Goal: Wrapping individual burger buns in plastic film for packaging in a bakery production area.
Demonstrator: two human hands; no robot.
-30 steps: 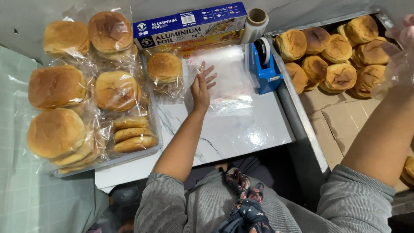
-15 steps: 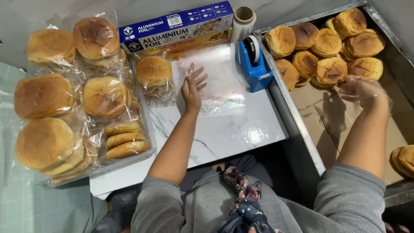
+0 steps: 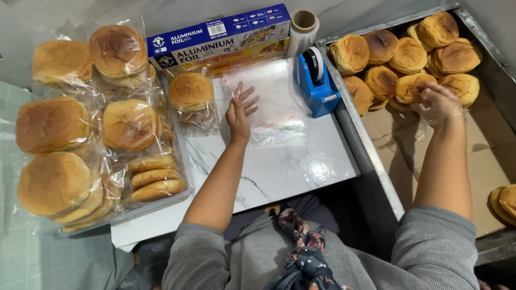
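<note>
My left hand point(image 3: 239, 110) lies flat with fingers spread on a stack of clear plastic bags point(image 3: 277, 102) on the white marble table point(image 3: 285, 166). My right hand point(image 3: 438, 102) is wrapped in a thin clear plastic bag and reaches into the cardboard-lined crate point(image 3: 473, 161) on the right. Its fingers curl over the edge of a loose bun point(image 3: 409, 86) among several golden buns point(image 3: 408, 53) piled at the crate's far end.
A blue tape dispenser point(image 3: 317, 83) stands between the bags and the crate. A blue foil box point(image 3: 220, 37) and a film roll point(image 3: 303, 27) lie at the back. Bagged buns point(image 3: 97, 123) fill the left side; one packed bun point(image 3: 191, 94) sits near my left hand.
My right arm has swung down from the upper right into the crate and now rests on a bun. My left hand has stayed on the plastic bags.
</note>
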